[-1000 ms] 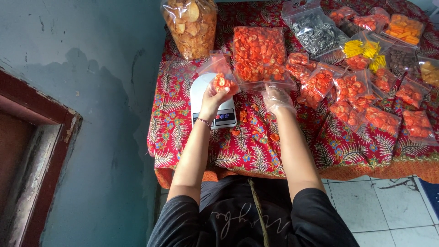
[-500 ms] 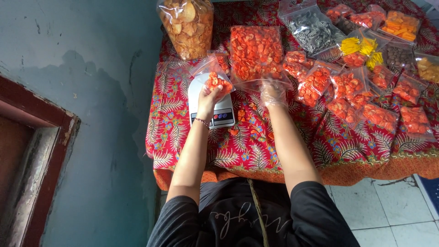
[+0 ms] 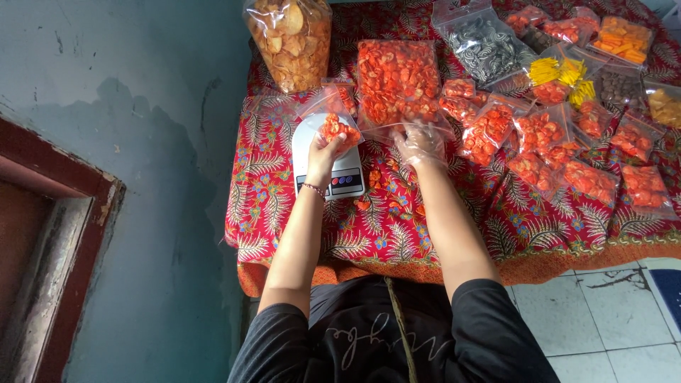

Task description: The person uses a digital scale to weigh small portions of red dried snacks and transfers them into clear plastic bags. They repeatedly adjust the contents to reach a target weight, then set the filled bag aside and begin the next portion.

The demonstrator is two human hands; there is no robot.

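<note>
Two hands are working over a white scale on the counter. Left hand is pinching a small bag of orange chips just above the scale. Right hand, wearing a clear glove, is spreading its fingers at the mouth of a large bag of orange chips, just right of the scale. Another bag of pale chips is standing beyond the scale.
</note>
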